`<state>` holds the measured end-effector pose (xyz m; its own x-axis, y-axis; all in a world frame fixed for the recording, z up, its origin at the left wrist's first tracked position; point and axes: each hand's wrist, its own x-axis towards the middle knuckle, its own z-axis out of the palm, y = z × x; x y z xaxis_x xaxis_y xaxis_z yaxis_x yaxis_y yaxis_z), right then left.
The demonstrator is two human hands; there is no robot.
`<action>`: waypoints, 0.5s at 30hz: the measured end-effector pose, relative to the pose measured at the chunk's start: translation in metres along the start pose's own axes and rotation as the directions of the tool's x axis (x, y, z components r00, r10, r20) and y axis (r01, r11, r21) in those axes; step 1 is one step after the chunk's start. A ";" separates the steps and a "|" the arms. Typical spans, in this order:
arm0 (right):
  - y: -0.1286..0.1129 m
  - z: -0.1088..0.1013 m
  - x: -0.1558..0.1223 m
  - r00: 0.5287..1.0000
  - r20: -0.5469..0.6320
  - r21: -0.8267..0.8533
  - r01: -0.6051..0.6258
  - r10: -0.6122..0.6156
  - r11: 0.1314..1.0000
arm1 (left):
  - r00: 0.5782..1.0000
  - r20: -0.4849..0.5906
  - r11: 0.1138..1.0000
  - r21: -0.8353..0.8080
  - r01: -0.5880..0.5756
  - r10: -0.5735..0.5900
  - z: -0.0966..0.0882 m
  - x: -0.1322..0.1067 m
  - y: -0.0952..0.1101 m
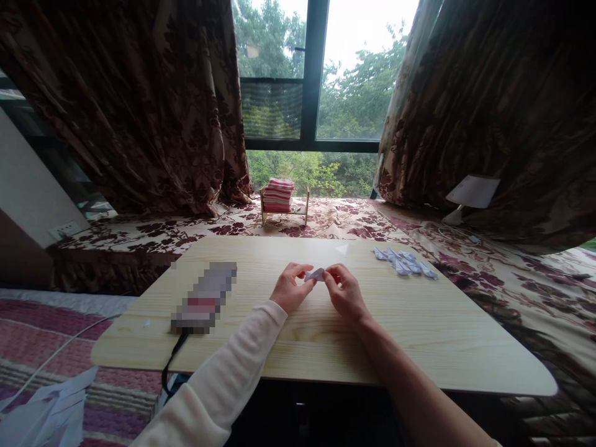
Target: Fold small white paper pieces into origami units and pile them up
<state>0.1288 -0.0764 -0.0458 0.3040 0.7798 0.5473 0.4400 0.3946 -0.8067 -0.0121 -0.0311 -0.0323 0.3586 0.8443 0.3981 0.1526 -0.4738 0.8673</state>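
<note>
A small folded piece of pale paper point(315, 274) is held over the middle of a light wooden table point(419, 335). My left hand point(291, 288), in a cream sleeve, pinches its left end. My right hand point(345, 293), on a bare arm, pinches its right end. Both hands' fingers are closed on the paper. A row of several small folded paper pieces point(404, 262) lies on the table to the far right of my hands. A single small white scrap point(343, 249) lies beyond them.
A blurred-out oblong object point(205, 297) with a dark cable lies on the table's left. A small wooden rack of red-striped cloth point(279, 197) stands on the floral ledge by the window. A white lamp point(470, 194) sits right. White paper scraps point(51, 406) lie lower left.
</note>
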 end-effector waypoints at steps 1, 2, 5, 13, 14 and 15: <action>0.001 0.000 0.001 0.999 -0.020 0.034 -0.040 0.041 0.999 | 0.999 -0.028 0.999 -0.027 0.030 -0.031 -0.001 0.001 0.001; 0.002 -0.001 0.002 0.996 -0.035 0.068 -0.077 0.079 0.995 | 0.997 -0.047 0.996 -0.058 0.061 -0.064 -0.001 0.001 0.001; 0.004 0.000 0.003 0.984 -0.055 0.163 -0.158 0.169 0.974 | 0.989 -0.045 0.978 -0.165 0.130 -0.139 -0.002 0.003 0.001; -0.007 0.005 0.001 0.966 -0.004 0.290 -0.247 0.260 0.925 | 0.966 -0.079 0.894 -0.403 0.196 -0.247 -0.002 0.007 0.004; -0.008 0.005 0.001 0.965 -0.002 0.293 -0.250 0.262 0.923 | 0.959 -0.098 0.885 -0.419 0.201 -0.264 -0.003 0.007 0.003; -0.009 0.005 0.001 0.965 -0.003 0.295 -0.251 0.263 0.922 | 0.953 -0.116 0.878 -0.432 0.206 -0.281 -0.004 0.008 0.003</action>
<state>0.1211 -0.0767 -0.0390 0.4120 0.8546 0.3162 0.0803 0.3116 -0.9468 -0.0125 -0.0247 -0.0256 0.1916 0.9665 0.1707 -0.1898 -0.1341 0.9726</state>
